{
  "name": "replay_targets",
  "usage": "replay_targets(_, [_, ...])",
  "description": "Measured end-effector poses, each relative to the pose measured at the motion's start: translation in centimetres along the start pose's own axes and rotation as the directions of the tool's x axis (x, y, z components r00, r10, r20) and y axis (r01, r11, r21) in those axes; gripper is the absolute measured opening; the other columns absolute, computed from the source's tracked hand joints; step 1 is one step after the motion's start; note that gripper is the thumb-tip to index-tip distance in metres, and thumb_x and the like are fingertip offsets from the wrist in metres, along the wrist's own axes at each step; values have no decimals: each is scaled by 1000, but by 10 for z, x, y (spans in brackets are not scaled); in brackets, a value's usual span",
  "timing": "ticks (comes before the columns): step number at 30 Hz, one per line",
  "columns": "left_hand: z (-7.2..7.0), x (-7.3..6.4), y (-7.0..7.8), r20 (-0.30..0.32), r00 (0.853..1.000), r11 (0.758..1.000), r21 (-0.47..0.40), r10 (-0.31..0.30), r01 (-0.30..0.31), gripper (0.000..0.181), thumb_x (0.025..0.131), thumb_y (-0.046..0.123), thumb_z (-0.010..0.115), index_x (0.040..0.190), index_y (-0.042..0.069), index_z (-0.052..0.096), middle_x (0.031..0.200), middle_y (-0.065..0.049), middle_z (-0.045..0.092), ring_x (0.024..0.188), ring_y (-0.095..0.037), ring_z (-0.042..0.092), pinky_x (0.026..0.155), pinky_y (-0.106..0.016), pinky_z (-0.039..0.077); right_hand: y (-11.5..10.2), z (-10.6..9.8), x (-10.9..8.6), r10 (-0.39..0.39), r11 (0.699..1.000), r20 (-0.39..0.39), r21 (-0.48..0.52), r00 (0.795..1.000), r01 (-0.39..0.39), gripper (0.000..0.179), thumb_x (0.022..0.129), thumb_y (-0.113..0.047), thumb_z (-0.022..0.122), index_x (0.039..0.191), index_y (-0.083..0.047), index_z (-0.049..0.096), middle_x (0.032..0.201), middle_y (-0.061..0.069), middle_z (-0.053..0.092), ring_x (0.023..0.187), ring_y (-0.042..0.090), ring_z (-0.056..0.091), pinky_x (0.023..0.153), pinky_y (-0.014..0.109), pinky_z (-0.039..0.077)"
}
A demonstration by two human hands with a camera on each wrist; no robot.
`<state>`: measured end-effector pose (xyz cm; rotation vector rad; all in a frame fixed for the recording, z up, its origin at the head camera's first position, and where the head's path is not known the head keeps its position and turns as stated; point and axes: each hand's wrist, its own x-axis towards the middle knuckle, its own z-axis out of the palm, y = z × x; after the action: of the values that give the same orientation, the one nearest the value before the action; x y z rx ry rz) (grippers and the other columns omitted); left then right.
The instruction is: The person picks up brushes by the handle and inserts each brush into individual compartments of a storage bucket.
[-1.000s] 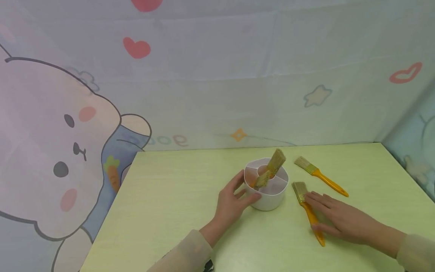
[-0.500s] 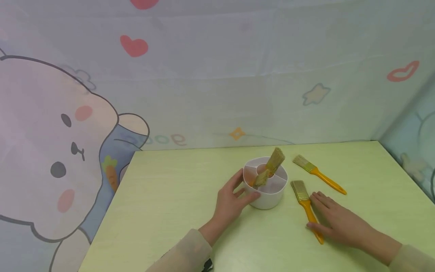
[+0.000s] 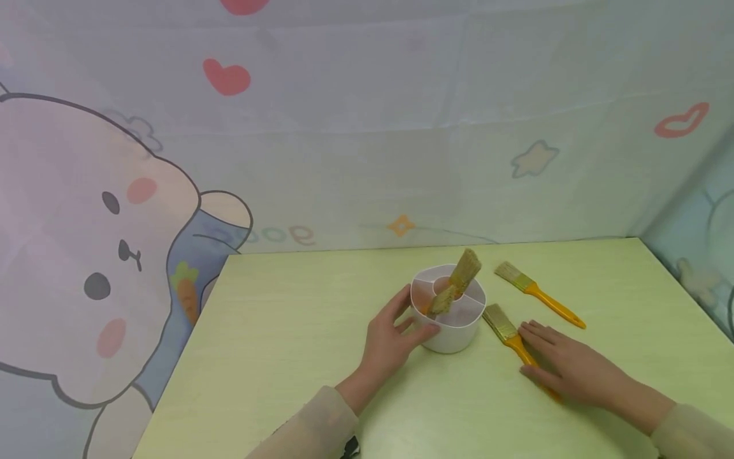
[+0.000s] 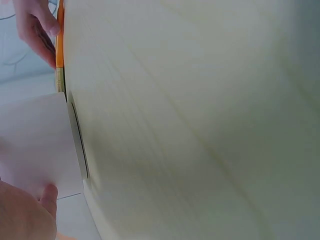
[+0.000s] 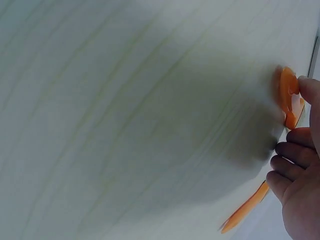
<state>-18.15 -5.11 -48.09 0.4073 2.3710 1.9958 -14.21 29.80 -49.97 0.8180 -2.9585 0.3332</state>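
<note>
The left hand (image 3: 387,344) grips the white round container (image 3: 450,339), its fingers against the left side and its thumb at the near edge. The right hand (image 3: 579,370) pinches the orange handle of the near brush (image 3: 517,345), the thumb across the handle and the fingers along its far side; the right wrist view shows the thumb touching the orange near the handle's end.

The near brush lies on the pale green table (image 3: 287,319), its bristles just beside the container; I cannot tell whether they touch. The far brush (image 3: 533,290) lies behind it, apart from both hands, bristles pointing away to the left.

2 brushes lean in the container with bristles up: the taller brush (image 3: 466,266) rises past the far rim, and the lower brush (image 3: 441,303) sits in front of it. Their exact compartments are hard to tell. Behind the table hangs a printed cloth (image 3: 355,95) with hearts.
</note>
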Motion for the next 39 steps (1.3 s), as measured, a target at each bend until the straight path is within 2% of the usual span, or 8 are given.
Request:
replay_targets(10, [0, 0, 0, 1, 1000, 1000, 5, 3, -3, 80, 91, 20, 89, 160, 19, 50, 160, 4, 54, 149, -21, 50, 114, -42, 53, 11, 3, 4, -126, 992, -113, -41, 986, 122, 54, 95, -25, 82, 141, -1, 67, 140, 20, 68, 123, 40, 69, 97, 57, 61])
replay_targets(21, [1, 1, -1, 0, 1000, 1000, -8, -8, 8, 80, 91, 20, 89, 161, 17, 50, 161, 2, 53, 150, -22, 49, 114, -42, 53, 17, -2, 9, -114, 993, -96, -5, 989, 114, 45, 93, -15, 84, 136, -7, 73, 130, 11, 76, 114, 32, 75, 93, 51, 64])
replay_targets(27, [0, 1, -2, -5, 1000, 1000, -9, -1, 1, 81, 90, 19, 90, 160, 18, 51, 160, 3, 54, 149, -20, 50, 114, -42, 54, 23, -3, 10, -133, 991, -125, 6, 983, 135, 41, 88, -10, 86, 129, -7, 78, 123, 9, 79, 106, 27, 78, 85, 45, 67])
replay_targets(39, [0, 1, -5, -3, 1000, 1000, -2, -19, 19, 81, 90, 22, 90, 161, 20, 50, 161, 6, 53, 150, -19, 49, 114, -41, 53, 28, -5, 15, -149, 988, -117, -50, 982, 144, 36, 86, -8, 88, 121, -10, 81, 112, 3, 81, 97, 24, 79, 81, 43, 67])
